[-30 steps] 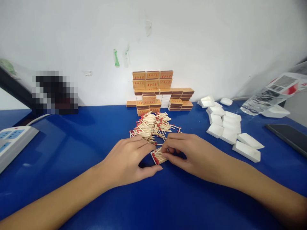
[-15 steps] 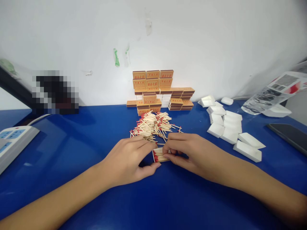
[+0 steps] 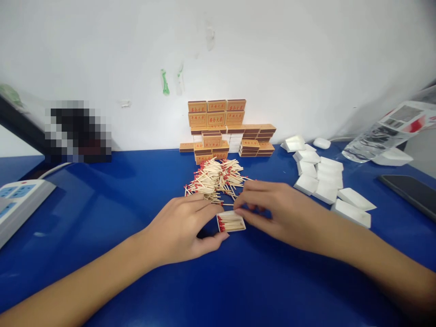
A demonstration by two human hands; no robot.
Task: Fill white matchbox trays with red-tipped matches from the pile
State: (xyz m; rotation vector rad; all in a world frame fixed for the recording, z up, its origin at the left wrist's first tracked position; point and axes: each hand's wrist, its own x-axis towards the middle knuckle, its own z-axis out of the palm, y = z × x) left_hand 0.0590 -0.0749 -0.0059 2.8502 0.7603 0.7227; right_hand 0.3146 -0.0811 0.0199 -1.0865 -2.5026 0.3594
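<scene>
My left hand (image 3: 185, 225) grips the left end of a small white matchbox tray (image 3: 229, 214), thumb at its near side and fingers at the far side. Inside the tray lies a layer of matches (image 3: 232, 224), their red heads to the left. By the tray's far right corner, my right hand (image 3: 264, 204) is closed in a pinch; whether anything is between its fingertips is hidden. Just beyond both hands spreads a loose pile of red-headed matches (image 3: 216, 177).
Orange-labelled matchboxes (image 3: 216, 119) stand stacked against the wall. Several white trays (image 3: 329, 177) lie to the right, near a plastic bottle (image 3: 371, 136) and a dark phone (image 3: 408, 195). A power strip (image 3: 25, 204) sits on the left of the blue table (image 3: 218, 290).
My right hand has moved up and slightly right from over the tray, uncovering its right end and the matches there. The left hand stays in place on the tray.
</scene>
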